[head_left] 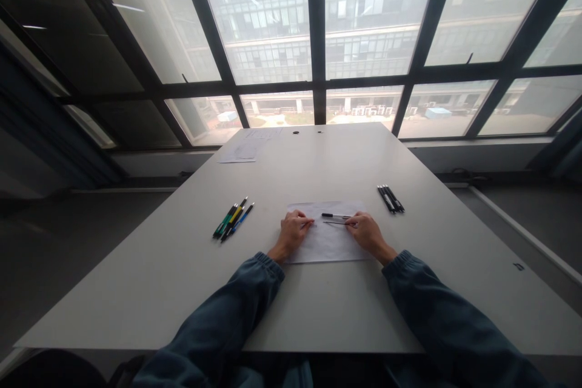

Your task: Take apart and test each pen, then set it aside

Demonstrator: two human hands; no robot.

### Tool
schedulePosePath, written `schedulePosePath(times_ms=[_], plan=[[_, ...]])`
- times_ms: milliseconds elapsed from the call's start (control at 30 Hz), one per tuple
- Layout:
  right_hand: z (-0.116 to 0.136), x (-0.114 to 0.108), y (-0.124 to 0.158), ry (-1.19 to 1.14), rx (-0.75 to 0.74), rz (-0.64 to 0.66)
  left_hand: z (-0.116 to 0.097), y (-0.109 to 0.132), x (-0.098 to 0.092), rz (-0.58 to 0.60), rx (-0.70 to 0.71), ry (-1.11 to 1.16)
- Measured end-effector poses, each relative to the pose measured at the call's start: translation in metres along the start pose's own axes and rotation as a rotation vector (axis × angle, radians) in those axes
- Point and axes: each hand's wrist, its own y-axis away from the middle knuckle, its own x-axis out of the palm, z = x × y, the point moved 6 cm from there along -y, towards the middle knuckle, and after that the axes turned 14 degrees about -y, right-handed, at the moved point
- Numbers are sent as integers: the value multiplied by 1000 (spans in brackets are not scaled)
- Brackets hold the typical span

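Head view: right hand point(367, 232) pinches a thin rod point(335, 223) pointing toward the pinched-together left hand point(293, 231).

Long, dark grey-blue left sleeve point(218, 303) and matching right sleeve point(448, 306); loose cloth, softly creased; gathered cuffs point(271, 264) at the wrists; left hand point(293, 232) and right hand point(367, 233) bare.

We get hazy, washed-out daylight through the windows point(273, 18), with white reflected streaks point(128, 8) at upper left, while the floor point(91, 218) lies dim; wide-angle distortion stretches the counter point(318, 173) toward its near corners.
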Motion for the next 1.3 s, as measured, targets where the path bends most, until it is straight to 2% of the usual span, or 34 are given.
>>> schedulePosePath(times_ms=[300,433,567,700,833,1067,1300], plan=[[4,-1,2,47,11,16,11,-4,-18,-101,-124,180],[4,-2,2,62,-1,-11,24,-5,-20,-122,-212,250],[8,-7,1,39,-56,-88,29,-5,-20,-146,-241,305],[13,-17,1,5,-99,-199,25,-6,-22,-168,-214,290],[15,-20,1,-20,-129,-246,20,-7,-20,-159,-165,216],[13,-13,2,-21,-129,-174,1,-1,-21,-109,-13,67],[19,-5,2,29,-165,-52,-14,1,-22,-55,58,-55]])
